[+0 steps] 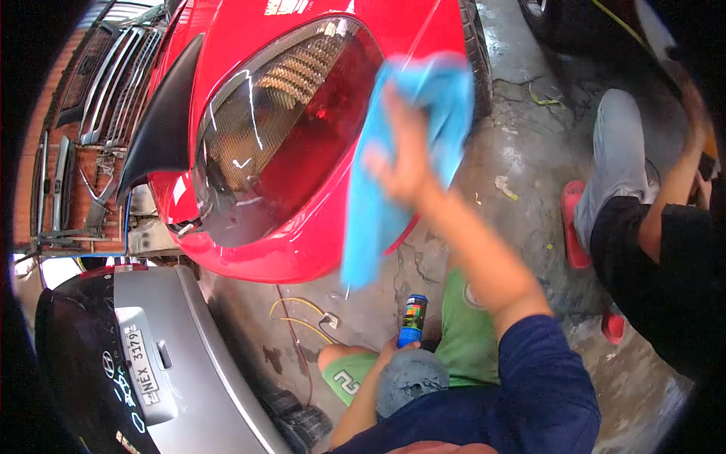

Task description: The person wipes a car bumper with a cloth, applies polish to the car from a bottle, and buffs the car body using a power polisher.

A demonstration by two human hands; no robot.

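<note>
My right hand, blurred by motion, holds a light blue cloth at the rear corner of a red car. The cloth hangs over the bumper, beside the right edge of the large tail light. Low in the view, my left hand grips the lower end of a blue-and-black bottle; most of its fingers are hidden. A round grey object sits just below the bottle and covers part of that hand and forearm. I cannot make out what it is.
A silver tailgate stands at lower left. Grilles and trim lie at upper left. A yellow cord with a plug crosses the concrete floor. Another person in grey jeans and red footwear is at right.
</note>
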